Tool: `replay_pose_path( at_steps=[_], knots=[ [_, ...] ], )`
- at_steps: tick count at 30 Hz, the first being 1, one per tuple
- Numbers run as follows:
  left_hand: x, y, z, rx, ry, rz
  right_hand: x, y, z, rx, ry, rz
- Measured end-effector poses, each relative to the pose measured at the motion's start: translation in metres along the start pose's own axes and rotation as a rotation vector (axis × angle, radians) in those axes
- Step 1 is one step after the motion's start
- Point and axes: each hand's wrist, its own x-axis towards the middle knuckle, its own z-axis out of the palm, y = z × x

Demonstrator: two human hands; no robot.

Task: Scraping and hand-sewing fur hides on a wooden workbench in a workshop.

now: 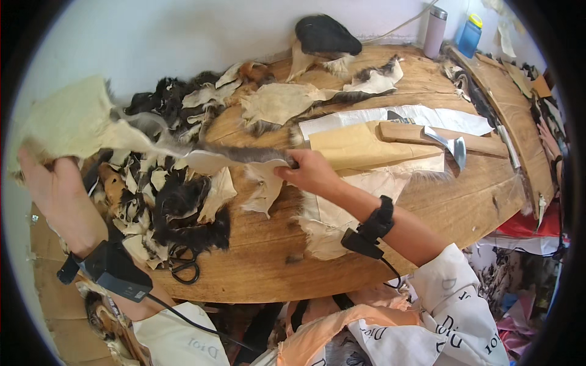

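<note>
A pale fur pelt [143, 141], skin side up with grey hair along its edge, is stretched between my two hands above the table's left half. My left hand [58, 186] grips its wide end at the far left; its fingers are partly hidden under the hide. At the narrow end, my right hand [312, 172] pinches the pelt between thumb and fingers. Below it lies a heap of black, brown and cream fur scraps [177, 198]. Black-handled scissors [184, 265] rest beside the heap, their blades mostly covered.
Flat pelts [278, 102] lie across the wooden table [256, 271]. Right of centre, a curved metal blade [453, 146] and wooden bar [415, 133] rest on brown paper [345, 143]. A pink bottle [434, 33] and blue bottle [470, 36] stand by the wall.
</note>
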Motion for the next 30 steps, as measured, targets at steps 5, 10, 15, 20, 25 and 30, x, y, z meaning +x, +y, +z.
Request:
replay_pose_path(
  at_steps=[5, 10, 15, 20, 25, 30],
  knots=[
    [-0.029, -0.080, -0.021, 0.465, 0.014, -0.016, -0.011, -0.028, -0.074, 0.024, -0.002, -0.046],
    [-0.080, -0.090, -0.026, 0.102, -0.194, -0.181, -0.042, -0.054, -0.181, -0.208, 0.068, -0.137],
    [-0.158, -0.077, -0.034, 0.046, -0.350, -0.509, -0.091, -0.036, -0.267, -0.191, 0.016, 0.006],
    [-0.250, -0.064, -0.070, -0.567, -0.026, -0.918, -0.128, -0.009, -0.307, -0.081, -0.274, 0.105],
    [-0.317, -0.070, -0.092, -0.471, -0.279, -1.226, -0.142, 0.039, -0.294, -0.384, -0.478, 0.199],
    [-0.299, 0.036, -0.059, -0.536, -0.218, -1.597, -0.168, 0.085, -0.305, -0.551, -0.084, 0.059]
  ],
)
